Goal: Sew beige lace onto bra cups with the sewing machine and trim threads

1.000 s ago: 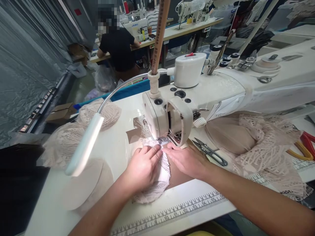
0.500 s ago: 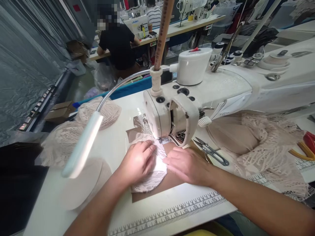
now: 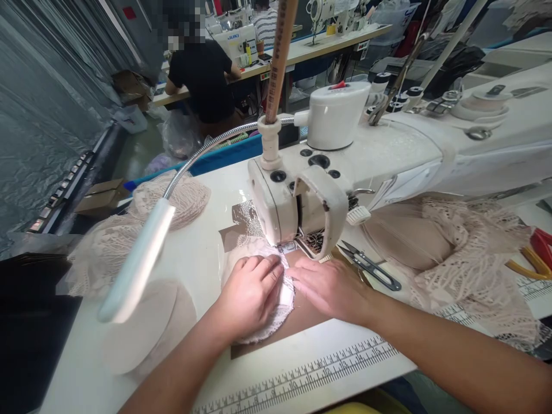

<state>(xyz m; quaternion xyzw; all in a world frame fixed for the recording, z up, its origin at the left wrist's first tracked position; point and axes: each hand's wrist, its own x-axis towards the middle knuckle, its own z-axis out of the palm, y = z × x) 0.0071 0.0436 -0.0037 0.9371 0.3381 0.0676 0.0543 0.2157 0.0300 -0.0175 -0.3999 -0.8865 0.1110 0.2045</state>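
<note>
Across the lace piece (image 3: pixel 287 299), the left hand (image 3: pixel 250 290) has been shifted closer to the right hand (image 3: pixel 332 287) since half a second ago, and the right fingers are now laid out straighter. Lace is being pressed down by the left hand, its fingers close together and slightly bent; whether any cloth is pinched cannot be told. By the right hand, held loosely open with fingers extended, the lace's right edge is met at the fingertips. Beside the foot of the sewing machine (image 3: pixel 273 201) the lace is spread, on a brown sheet (image 3: pixel 308 307) laid over the tabletop (image 3: pixel 207 244). Just beyond the right hand, scissors (image 3: pixel 371 268) are seen, blades parted.
</note>
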